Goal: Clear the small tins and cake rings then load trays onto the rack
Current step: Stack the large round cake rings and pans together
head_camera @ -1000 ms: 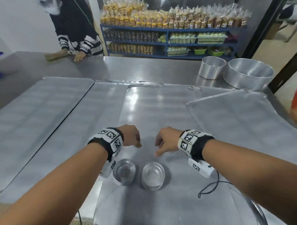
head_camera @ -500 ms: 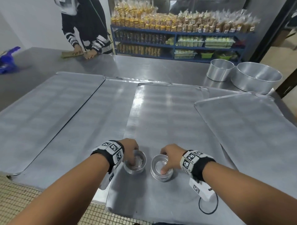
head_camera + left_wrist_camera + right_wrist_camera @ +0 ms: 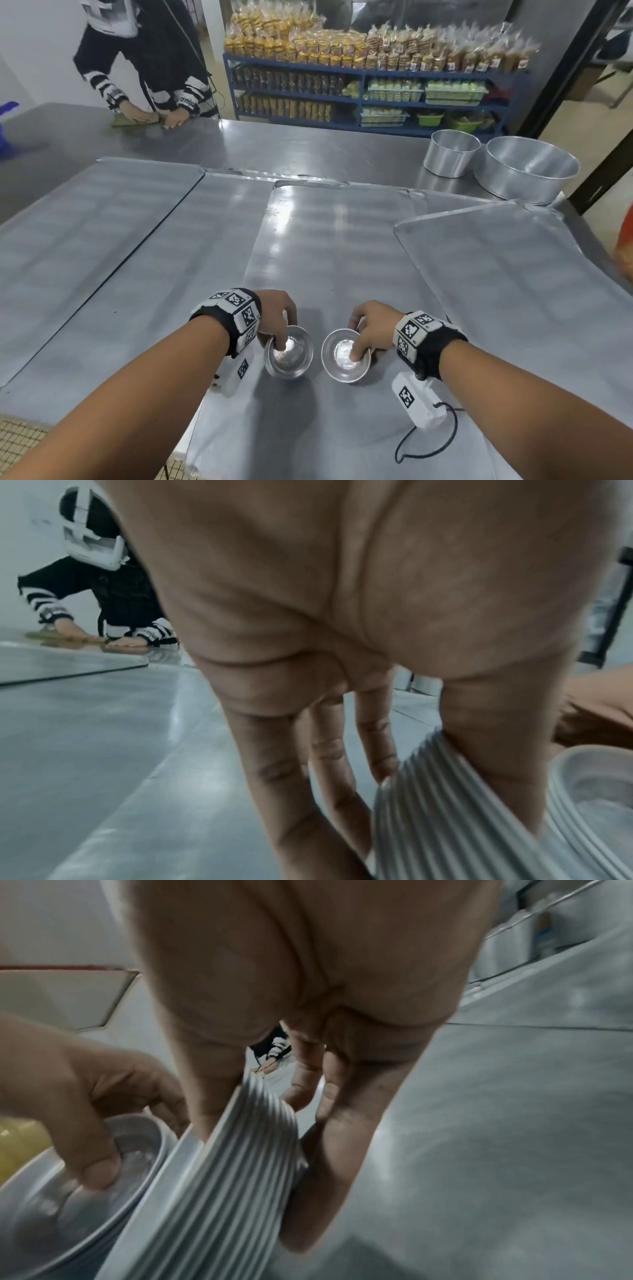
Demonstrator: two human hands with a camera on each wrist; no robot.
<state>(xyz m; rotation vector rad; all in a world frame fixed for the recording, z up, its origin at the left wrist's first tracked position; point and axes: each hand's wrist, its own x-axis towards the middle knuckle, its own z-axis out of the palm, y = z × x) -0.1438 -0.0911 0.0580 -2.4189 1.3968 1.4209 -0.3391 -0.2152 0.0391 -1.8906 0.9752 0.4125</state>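
Two stacks of small fluted tins stand side by side on the centre tray (image 3: 342, 246) near the front edge. My left hand (image 3: 279, 325) pinches the left stack (image 3: 291, 356), thumb inside the top tin and fingers down the ribbed outside (image 3: 428, 810). In the same way my right hand (image 3: 368, 330) pinches the right stack (image 3: 344, 358), which looks tilted in the right wrist view (image 3: 222, 1191). Two round cake pans, a small one (image 3: 450, 154) and a wide one (image 3: 527, 171), sit at the table's back right.
More flat metal trays lie on the steel table: two on the left (image 3: 85, 240) (image 3: 205, 260) and one overlapping on the right (image 3: 513, 291). A person in striped sleeves (image 3: 150, 85) wipes the far left corner. Blue shelves (image 3: 363, 99) of packaged goods stand behind.
Both hands came down from beyond the tins onto the two stacks, and each thumb now sits inside a top tin. The view has shifted back, showing the table's front edge.
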